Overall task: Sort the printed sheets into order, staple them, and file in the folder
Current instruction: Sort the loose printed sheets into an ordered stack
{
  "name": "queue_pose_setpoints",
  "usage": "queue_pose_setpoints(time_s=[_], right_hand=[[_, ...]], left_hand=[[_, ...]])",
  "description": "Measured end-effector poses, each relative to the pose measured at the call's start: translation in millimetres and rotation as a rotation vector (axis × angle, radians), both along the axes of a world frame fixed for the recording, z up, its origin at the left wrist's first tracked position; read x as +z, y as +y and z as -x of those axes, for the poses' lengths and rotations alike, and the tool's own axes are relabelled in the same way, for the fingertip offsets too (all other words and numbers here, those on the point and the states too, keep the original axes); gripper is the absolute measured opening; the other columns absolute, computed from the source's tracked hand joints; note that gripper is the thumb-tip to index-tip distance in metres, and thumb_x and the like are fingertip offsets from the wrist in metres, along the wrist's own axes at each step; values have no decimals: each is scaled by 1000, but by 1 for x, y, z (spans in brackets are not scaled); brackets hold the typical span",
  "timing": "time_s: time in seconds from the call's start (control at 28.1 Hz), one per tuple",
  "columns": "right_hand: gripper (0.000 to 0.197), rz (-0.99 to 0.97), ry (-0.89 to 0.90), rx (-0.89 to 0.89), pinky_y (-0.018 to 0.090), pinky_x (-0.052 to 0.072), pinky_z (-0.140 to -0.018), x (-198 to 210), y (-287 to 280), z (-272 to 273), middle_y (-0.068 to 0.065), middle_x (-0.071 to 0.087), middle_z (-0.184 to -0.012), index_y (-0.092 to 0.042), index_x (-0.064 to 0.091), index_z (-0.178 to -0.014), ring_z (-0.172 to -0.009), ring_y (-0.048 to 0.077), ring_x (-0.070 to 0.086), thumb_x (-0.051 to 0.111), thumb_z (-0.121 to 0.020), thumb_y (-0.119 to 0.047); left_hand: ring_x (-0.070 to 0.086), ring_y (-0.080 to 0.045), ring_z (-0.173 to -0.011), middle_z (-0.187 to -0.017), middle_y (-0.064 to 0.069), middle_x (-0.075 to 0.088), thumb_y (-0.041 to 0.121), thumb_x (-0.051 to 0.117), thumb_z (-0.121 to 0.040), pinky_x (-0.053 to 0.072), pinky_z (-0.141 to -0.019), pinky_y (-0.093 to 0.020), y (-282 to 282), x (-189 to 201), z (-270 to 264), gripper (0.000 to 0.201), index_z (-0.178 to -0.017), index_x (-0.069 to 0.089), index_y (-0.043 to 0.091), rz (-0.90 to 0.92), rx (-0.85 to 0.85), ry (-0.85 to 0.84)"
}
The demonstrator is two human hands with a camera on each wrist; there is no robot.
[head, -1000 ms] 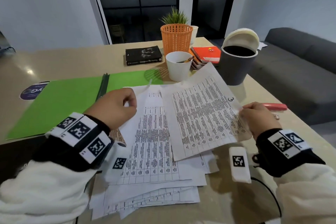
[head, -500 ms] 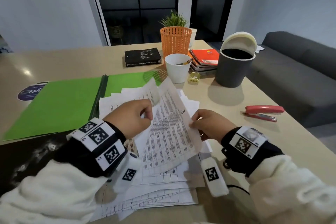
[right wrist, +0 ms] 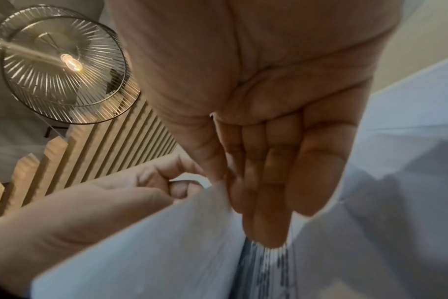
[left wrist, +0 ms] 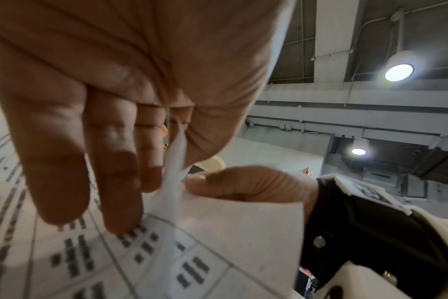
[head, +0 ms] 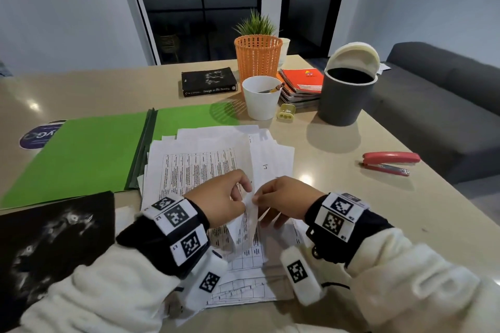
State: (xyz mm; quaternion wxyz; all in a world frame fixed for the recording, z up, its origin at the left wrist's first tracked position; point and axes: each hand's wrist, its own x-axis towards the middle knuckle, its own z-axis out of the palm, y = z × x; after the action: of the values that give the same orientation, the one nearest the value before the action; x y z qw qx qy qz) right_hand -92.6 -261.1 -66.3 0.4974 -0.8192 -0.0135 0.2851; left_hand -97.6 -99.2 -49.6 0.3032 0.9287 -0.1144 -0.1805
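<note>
A loose pile of printed sheets point(head: 194, 167) lies in front of me on the beige table point(head: 338, 197). One printed sheet point(head: 247, 224) stands on edge above the pile. My left hand point(head: 244, 192) and right hand point(head: 259, 199) meet at it, each pinching it between thumb and fingers. The left wrist view shows my left hand point(left wrist: 174, 161) nipping the sheet's point(left wrist: 218, 242) bent edge. In the right wrist view my right hand point(right wrist: 228, 182) lies along the sheet point(right wrist: 166, 242). The open green folder point(head: 89, 154) lies left of the pile. A red stapler point(head: 389, 162) sits to the right.
Behind the pile stand a white cup point(head: 261, 97) with pencils, an orange basket point(head: 257, 57), a grey bin point(head: 346, 94), notebooks point(head: 303, 84), a black book point(head: 208, 81) and a yellow sharpener point(head: 286, 111). A black sheet point(head: 54, 238) lies front left. A sofa point(head: 446, 94) is beyond the table's right edge.
My right hand has swung the sheet marked 3 from flat on the right up and over to the left. Both hands have come together over the pile.
</note>
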Motion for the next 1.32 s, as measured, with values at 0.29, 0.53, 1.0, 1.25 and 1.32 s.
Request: queue_pose_setpoints(time_s=[0.29,0.53,1.0,1.25,1.32], right_hand=[[29,10,55,17,26,49,-53,-5,0,3,2,62,-64,-22,63,-79,-55,15,58,45,-89,-1],[33,0,56,-17,26,44,-53,-7,-9,5,7,63,-85,-24,63,-82,-64,19,53,41,-88,0],[16,15,27,-240,40,56,-84,-17,-41,-2,9,70,-81,-13,64,-84,-75,24,65,51,-88,-6],[15,65,36,-154,37,54,-79,-14,-40,2,10,71,-81,-13,69,-77,-76,23,65,58,-87,-11],[13,52,64,-136,34,55,-71,-15,-38,2,12,72,-82,-12,69,-78,-74,24,66,59,-86,-11]], left_hand=[[60,-12,-78,-98,0,64,52,60,-82,47,-74,-29,-7,-15,0,88,-148,5,32,-50,12,93],[58,-11,-74,-87,6,58,26,61,-80,47,-66,-26,-7,-13,-2,83,-146,12,32,-71,-4,135],[49,-14,-120,-146,7,38,24,51,-88,41,-98,-28,8,-2,-3,72,-148,12,35,-372,-122,68],[50,-7,-63,-106,3,60,14,47,-85,42,-58,-22,-2,-1,1,66,-135,25,51,-315,-217,15],[56,-9,-88,-131,6,51,13,46,-86,46,-75,-25,-6,-4,3,43,-120,46,40,-332,-202,-3]])
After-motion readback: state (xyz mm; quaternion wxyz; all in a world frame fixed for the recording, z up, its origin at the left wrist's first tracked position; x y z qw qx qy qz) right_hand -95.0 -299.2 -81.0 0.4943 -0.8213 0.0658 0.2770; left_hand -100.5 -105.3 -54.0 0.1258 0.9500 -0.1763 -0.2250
